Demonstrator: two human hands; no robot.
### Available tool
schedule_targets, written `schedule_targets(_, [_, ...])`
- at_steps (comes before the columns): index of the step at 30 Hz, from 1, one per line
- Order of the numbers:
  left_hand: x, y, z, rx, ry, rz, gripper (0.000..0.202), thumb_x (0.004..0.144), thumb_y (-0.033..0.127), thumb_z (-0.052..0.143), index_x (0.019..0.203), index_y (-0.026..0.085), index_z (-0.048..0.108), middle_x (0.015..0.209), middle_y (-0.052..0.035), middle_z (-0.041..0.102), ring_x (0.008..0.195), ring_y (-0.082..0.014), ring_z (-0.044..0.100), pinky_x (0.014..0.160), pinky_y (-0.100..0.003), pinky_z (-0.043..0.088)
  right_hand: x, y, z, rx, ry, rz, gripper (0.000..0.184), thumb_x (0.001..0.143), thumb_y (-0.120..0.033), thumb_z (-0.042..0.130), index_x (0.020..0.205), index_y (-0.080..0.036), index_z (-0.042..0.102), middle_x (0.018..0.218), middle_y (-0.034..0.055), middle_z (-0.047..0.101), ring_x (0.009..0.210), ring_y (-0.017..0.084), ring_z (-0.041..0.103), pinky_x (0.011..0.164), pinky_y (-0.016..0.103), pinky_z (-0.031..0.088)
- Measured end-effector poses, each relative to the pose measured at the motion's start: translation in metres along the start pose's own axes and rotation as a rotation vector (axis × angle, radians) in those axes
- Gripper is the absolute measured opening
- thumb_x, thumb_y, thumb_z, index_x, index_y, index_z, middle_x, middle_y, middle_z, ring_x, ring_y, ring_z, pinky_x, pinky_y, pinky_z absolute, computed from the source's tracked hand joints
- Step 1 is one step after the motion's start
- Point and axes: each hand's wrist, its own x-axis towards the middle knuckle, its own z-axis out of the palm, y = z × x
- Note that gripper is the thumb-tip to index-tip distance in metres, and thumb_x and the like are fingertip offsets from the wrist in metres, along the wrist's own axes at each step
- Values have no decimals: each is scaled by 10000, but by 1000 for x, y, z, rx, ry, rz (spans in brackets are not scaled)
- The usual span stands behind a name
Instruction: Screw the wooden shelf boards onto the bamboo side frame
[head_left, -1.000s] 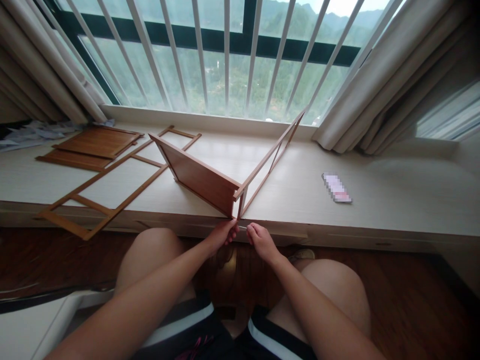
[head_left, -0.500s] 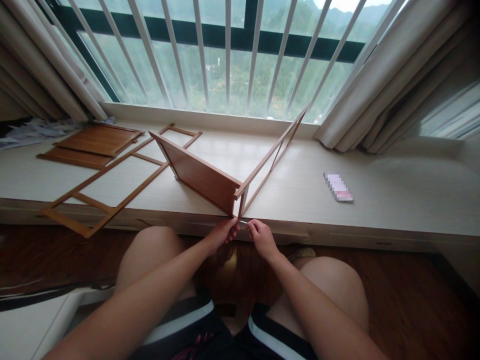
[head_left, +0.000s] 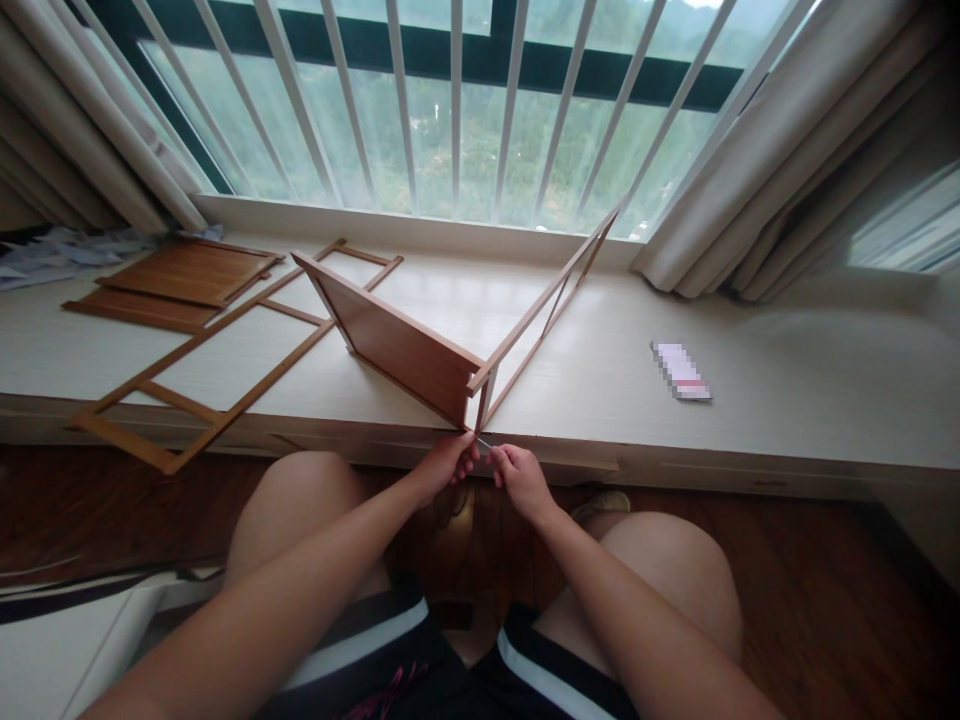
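A brown wooden panel [head_left: 397, 335] stands on edge on the white sill, meeting an upright wooden frame [head_left: 517, 345] in a V at the sill's front edge. My left hand [head_left: 448, 465] is closed at the lower corner where the two meet, gripping the wood there; its fingertips are partly hidden. In my right hand [head_left: 521, 475], thumb and fingers pinch a thin metal tool [head_left: 484, 443], like a small hex key. Its tip points left at that same corner. Whether the tip sits in a screw is too small to tell.
Left on the sill lie a flat wooden frame [head_left: 217, 350], overhanging the front edge, and stacked wooden panels [head_left: 187, 280]. White scraps [head_left: 67, 255] lie beyond them. A blurred pink-white packet [head_left: 681, 371] lies to the right. Barred window and curtains [head_left: 750, 170] stand behind.
The metal tool has tilted a little, its right end lower, as my right hand turns slightly. The view has shifted slightly; panel and frame keep their places.
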Motion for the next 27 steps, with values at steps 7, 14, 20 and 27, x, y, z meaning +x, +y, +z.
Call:
schedule_targets(7, [1, -1, -1, -1, 4, 42, 527, 857, 656, 417, 742, 166, 573, 607, 2, 530, 503, -87, 442, 480, -222, 255, 1, -5, -4, -97, 81, -56, 353, 961, -464, 476, 770, -225, 653, 536, 13, 548, 525, 184, 487, 578, 289, 294])
schedule_targets(14, [-1, -1, -3, 18, 2, 53, 535, 867, 657, 401, 750, 163, 570, 620, 1, 538, 503, -87, 454, 479, -220, 264, 1, -2, -7, -147, 100, -94, 255, 921, -417, 554, 793, -236, 679, 742, 75, 649, 710, 216, 558, 647, 288, 300])
schedule_targets(20, [-2, -2, -7, 36, -19, 76, 548, 866, 670, 401, 766, 158, 571, 619, 7, 539, 506, -86, 451, 480, -213, 262, 3, -5, 1, -67, 0, -43, 487, 937, -572, 440, 696, -189, 620, 518, 20, 540, 491, 147, 465, 517, 258, 315])
schedule_targets(27, [-2, -1, -11, 59, -7, 113, 545, 858, 663, 433, 759, 150, 590, 603, 5, 545, 525, -95, 449, 502, -222, 283, 6, -11, 4, -93, -80, -16, 551, 959, -580, 317, 697, -179, 590, 423, -21, 461, 379, 123, 380, 453, 254, 297])
